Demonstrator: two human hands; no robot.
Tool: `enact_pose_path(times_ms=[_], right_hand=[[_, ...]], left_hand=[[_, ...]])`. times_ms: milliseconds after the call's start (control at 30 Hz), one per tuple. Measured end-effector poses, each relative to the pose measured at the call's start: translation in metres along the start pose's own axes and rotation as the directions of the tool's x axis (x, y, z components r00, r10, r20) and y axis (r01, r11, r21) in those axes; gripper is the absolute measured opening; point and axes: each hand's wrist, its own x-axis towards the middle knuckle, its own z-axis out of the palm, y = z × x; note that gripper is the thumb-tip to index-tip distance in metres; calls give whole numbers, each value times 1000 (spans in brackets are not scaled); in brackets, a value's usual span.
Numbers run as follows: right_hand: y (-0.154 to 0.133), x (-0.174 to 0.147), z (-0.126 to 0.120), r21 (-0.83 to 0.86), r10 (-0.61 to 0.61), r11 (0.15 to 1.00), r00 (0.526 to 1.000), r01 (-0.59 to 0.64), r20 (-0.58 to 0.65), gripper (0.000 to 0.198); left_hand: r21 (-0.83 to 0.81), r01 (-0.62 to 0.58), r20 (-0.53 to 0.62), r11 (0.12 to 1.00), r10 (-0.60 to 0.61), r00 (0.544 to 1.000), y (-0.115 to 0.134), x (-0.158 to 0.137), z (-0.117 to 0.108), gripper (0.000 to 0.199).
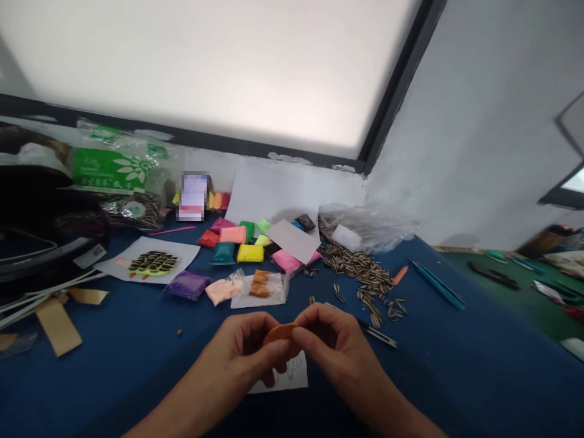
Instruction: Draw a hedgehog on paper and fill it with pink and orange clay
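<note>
A flattened piece of orange-brown modelling clay (pixel 280 332) is pinched between both hands near the front of the table. My left hand (pixel 249 347) is closed on its left side, thumb along the near face. From the right, my right hand (pixel 326 337) grips its edge between thumb and fingers. Below them lies a white paper with a pencil drawing (pixel 292 375), partly covered by the hands. Just beyond sits an opened clear packet with orange-brown clay (pixel 260 284), beside a peach clay packet (pixel 224 288).
Sunflower seeds (pixel 360 271) are heaped at right, near a utility knife (pixel 378 334) and blue tweezers (pixel 437 283). Several coloured clay packets (pixel 250 253) lie mid-table. At left, a seed-covered clay figure (pixel 152 264) rests on white card. A seed bag (pixel 121 176) stands behind.
</note>
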Motion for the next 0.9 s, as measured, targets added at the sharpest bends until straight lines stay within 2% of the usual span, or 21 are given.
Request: enact_pose_path(times_ms=[233,467,600,767,900], right_hand=[[-2,3,-1,124,41,991,998,-47,51,27],[-1,3,-2,76,14,997,1000,-13,-13,33],[-2,2,-3,33,11,999,1000,-10,-11,28],[1,1,-1,33,-1,999,1000,0,28,22],[1,1,-1,44,-10,999,1000,10,-4,23]], left_hand=[[7,-21,-31,1000,22,999,3,1,-4,41],[-4,21,-60,1000,-21,998,9,-1,-6,41],[-40,42,-89,998,-46,995,8,0,-10,41],[-30,37,-41,999,-39,998,8,-1,-7,37],[-48,25,-33,999,-27,999,1,1,-8,39]])
